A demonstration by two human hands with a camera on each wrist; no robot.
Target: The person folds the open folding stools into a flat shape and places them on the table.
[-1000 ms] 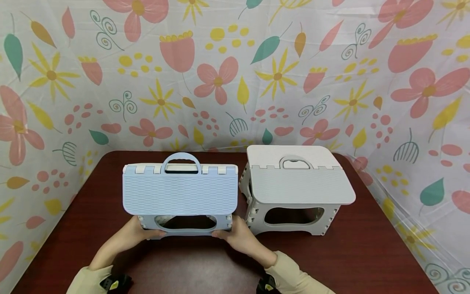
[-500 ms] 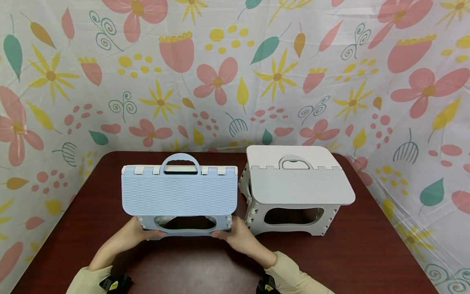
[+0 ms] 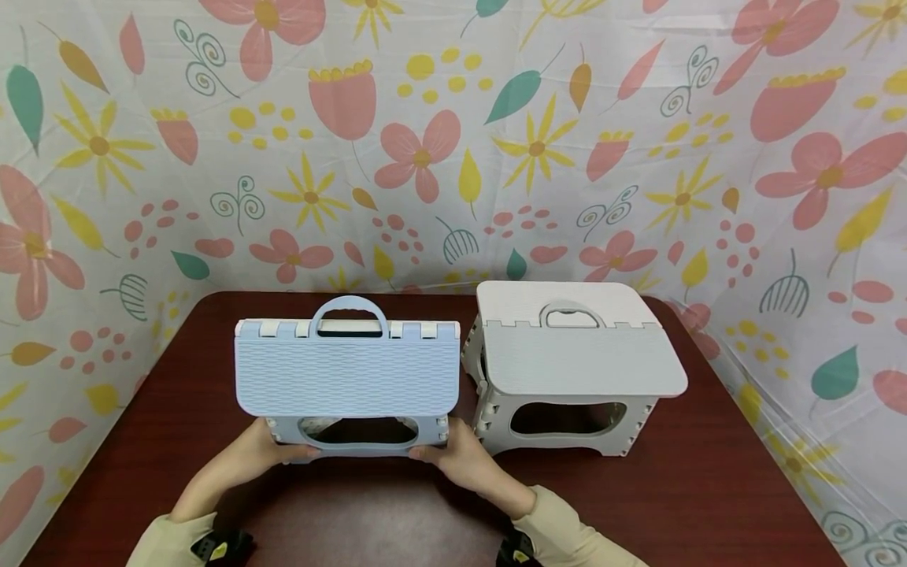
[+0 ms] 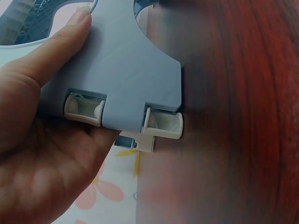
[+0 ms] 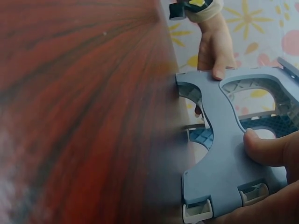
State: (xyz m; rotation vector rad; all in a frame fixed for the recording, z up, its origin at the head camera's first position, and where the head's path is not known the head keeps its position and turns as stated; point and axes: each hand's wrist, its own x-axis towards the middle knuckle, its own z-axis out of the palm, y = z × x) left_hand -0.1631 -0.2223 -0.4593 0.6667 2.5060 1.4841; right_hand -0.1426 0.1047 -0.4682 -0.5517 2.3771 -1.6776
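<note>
A blue folding step stool (image 3: 347,374) with a white back half and an arched carry handle stands on the left part of the table, its top tilted toward me. My left hand (image 3: 257,453) grips its lower left corner, thumb across the front leg panel. At the opposite corner my right hand (image 3: 460,457) holds the same panel, its thumb on the front. In the left wrist view the thumb lies over the blue panel (image 4: 121,60), above the white hinge pieces. The right wrist view shows both hands on the panel (image 5: 219,140). Most fingers are hidden behind the stool.
A light grey folding stool (image 3: 577,358), unfolded, stands close to the right of the blue one. Both are on a dark red-brown wooden table (image 3: 708,488). A floral curtain (image 3: 425,157) hangs behind and along the sides.
</note>
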